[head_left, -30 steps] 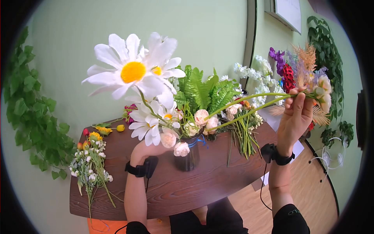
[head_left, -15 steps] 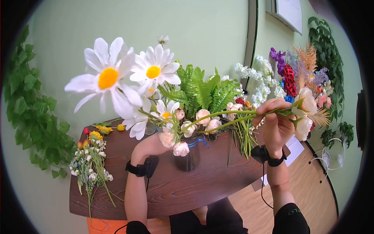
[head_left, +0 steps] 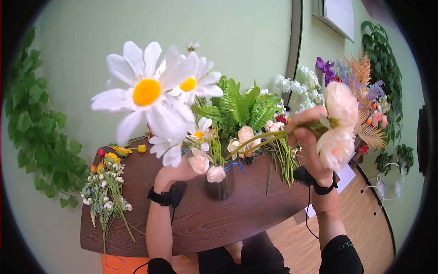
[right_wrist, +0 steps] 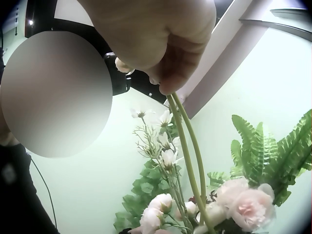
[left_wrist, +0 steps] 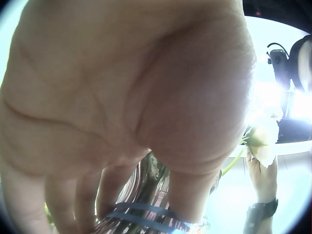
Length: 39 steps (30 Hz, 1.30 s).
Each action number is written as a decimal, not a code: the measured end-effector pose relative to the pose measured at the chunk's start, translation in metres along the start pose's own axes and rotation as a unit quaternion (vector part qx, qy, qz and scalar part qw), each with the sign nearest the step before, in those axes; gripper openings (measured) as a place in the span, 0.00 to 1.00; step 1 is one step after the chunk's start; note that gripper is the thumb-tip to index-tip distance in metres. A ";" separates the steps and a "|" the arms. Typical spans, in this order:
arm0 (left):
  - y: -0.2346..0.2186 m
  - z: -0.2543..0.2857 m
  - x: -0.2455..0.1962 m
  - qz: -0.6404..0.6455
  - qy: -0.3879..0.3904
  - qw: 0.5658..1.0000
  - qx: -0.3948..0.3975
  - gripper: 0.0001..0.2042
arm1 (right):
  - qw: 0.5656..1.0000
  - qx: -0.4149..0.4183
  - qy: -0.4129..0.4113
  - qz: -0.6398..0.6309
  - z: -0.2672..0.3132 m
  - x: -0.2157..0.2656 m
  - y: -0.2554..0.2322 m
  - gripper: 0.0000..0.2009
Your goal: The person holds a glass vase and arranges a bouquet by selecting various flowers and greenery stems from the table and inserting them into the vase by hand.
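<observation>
Pinched in my right hand (head_left: 312, 141) are the green stems (right_wrist: 183, 134) of two large pale peony-like flowers (head_left: 336, 148), whose heads hang out past the fingers to the right. Those stems slope down to the mouth of a dark glass vase (head_left: 220, 188). Behind the flowers, my left hand (head_left: 177, 171) curls its fingers and thumb round the vase near a blue ribbon (left_wrist: 146, 210), as the left wrist view shows. White daisies (head_left: 147, 92), small pink roses (head_left: 216, 174) and a green fern (head_left: 239, 107) rise from the vase or crowd about its mouth.
Small white and yellow flowers (head_left: 107, 192) lie at the left of the brown table (head_left: 191, 233). Loose green stems (head_left: 285, 164) lie right of the vase. Colourful flowers (head_left: 365, 91) stand at the right, and leafy vines (head_left: 34, 118) hang on the left wall.
My right hand has moved left and down with the pale flowers, which now appear larger, and less stem shows outside the vase. The daisies have swayed. My left hand stays by the vase.
</observation>
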<state>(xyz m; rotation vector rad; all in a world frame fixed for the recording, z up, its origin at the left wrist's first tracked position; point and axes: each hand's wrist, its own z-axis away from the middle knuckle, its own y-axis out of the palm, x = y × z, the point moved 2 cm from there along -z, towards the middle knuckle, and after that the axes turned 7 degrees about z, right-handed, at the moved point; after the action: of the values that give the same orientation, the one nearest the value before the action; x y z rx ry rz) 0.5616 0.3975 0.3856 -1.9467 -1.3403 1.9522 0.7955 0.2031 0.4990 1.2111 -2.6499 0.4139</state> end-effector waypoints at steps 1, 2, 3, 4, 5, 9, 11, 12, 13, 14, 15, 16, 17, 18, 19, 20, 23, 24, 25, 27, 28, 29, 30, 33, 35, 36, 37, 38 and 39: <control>0.000 0.000 0.000 -0.028 0.046 0.998 -0.013 0.15 | 0.998 0.031 -0.028 0.056 -0.008 0.007 0.002 0.08; 0.000 -0.001 0.003 -0.028 0.047 0.998 -0.013 0.15 | 0.990 0.063 -0.056 0.113 -0.015 0.012 0.005 0.06; 0.001 -0.002 0.006 -0.022 0.046 0.999 -0.015 0.15 | 0.978 0.095 -0.083 0.168 -0.019 0.015 0.009 0.05; 0.002 -0.003 0.002 -0.016 0.045 0.999 -0.017 0.15 | 0.993 0.100 -0.015 0.067 -0.018 0.008 0.017 0.02; 0.000 -0.002 -0.003 -0.016 0.046 0.999 -0.017 0.15 | 0.985 0.144 -0.007 0.095 -0.017 0.003 0.019 0.02; 0.003 -0.003 -0.006 -0.003 0.013 1.000 0.003 0.17 | 0.962 0.245 0.007 0.121 -0.015 -0.010 0.035 0.13; 0.005 -0.004 -0.001 0.051 0.040 0.998 -0.024 0.17 | 0.976 0.205 0.075 0.001 -0.016 -0.011 0.043 0.13; 0.005 -0.004 0.001 0.049 0.044 0.997 -0.026 0.18 | 0.980 0.171 0.096 -0.028 -0.016 -0.004 0.046 0.07; 0.005 -0.004 0.001 0.047 0.049 0.997 -0.027 0.19 | 0.980 0.170 0.096 -0.029 -0.017 -0.005 0.046 0.07; 0.003 -0.003 0.000 0.047 0.049 0.997 -0.027 0.19 | 0.982 0.165 0.094 0.004 -0.018 -0.007 0.046 0.07; 0.000 -0.002 -0.002 0.008 0.013 1.000 -0.001 0.20 | 0.982 0.160 0.091 0.036 -0.020 -0.009 0.046 0.07; -0.002 -0.001 -0.003 -0.030 -0.023 0.999 0.026 0.22 | 0.982 0.160 0.091 0.036 -0.021 -0.009 0.047 0.07; -0.002 -0.002 -0.001 -0.030 -0.023 0.999 0.026 0.22 | 0.984 0.158 0.073 0.035 -0.024 -0.008 0.049 0.07; -0.002 -0.002 0.001 -0.036 -0.021 0.999 0.024 0.23 | 0.986 0.156 0.055 0.033 -0.026 -0.008 0.051 0.07; -0.002 -0.002 0.001 -0.042 -0.019 0.999 0.022 0.24 | 0.984 0.170 0.016 0.054 -0.027 -0.013 0.055 0.10; -0.001 -0.001 -0.001 -0.042 -0.019 0.999 0.023 0.24 | 0.977 0.199 0.006 0.076 -0.027 -0.013 0.059 0.10; 0.003 -0.001 -0.011 0.081 -0.014 0.997 0.004 0.24 | 0.942 0.321 0.072 0.071 -0.026 -0.011 0.070 0.09; 0.004 -0.001 -0.015 0.110 0.006 0.994 -0.004 0.23 | 0.933 0.342 0.079 0.081 -0.022 -0.014 0.072 0.09; 0.004 -0.001 -0.019 0.139 0.026 0.990 -0.012 0.22 | 0.923 0.363 0.086 0.090 -0.018 -0.018 0.075 0.09; 0.001 0.000 -0.029 0.133 0.037 0.990 -0.005 0.23 | 0.914 0.382 0.104 0.091 -0.015 -0.019 0.074 0.08; 0.002 -0.001 -0.026 0.151 0.026 0.988 0.009 0.22 | 0.903 0.404 0.086 0.118 -0.010 -0.024 0.073 0.08; 0.003 -0.002 -0.025 0.169 0.015 0.985 0.024 0.22 | 0.891 0.425 0.069 0.145 -0.006 -0.029 0.073 0.08; 0.002 -0.002 -0.023 0.142 -0.006 0.989 0.036 0.29 | 0.901 0.417 0.023 0.119 -0.003 -0.032 0.073 0.08; 0.003 -0.004 -0.006 0.131 -0.008 0.991 0.023 0.29 | 0.901 0.411 0.037 0.134 -0.004 -0.021 0.068 0.10; 0.002 -0.005 -0.004 0.110 -0.013 0.994 0.018 0.28 | 0.914 0.376 0.103 0.113 -0.007 -0.009 0.063 0.11; 0.001 -0.004 -0.006 0.106 -0.020 0.994 0.023 0.27 | 0.921 0.341 0.168 0.091 -0.008 -0.005 0.061 0.14; 0.001 -0.002 -0.010 0.103 -0.026 0.994 0.027 0.27 | 0.921 0.340 0.168 0.090 -0.008 0.000 0.059 0.14; 0.001 -0.001 -0.010 0.102 -0.026 0.994 0.027 0.27 | 0.927 0.314 0.192 0.071 -0.010 0.004 0.057 0.16; 0.001 0.000 -0.010 0.081 -0.005 0.997 0.011 0.26 | 0.931 0.287 0.217 0.052 -0.009 0.005 0.055 0.17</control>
<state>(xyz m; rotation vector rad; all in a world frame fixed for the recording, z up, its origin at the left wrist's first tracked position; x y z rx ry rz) 0.5640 0.3908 0.3933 -2.0989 -1.1923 2.0378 0.7506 0.2371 0.4999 0.9504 -2.2662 1.3753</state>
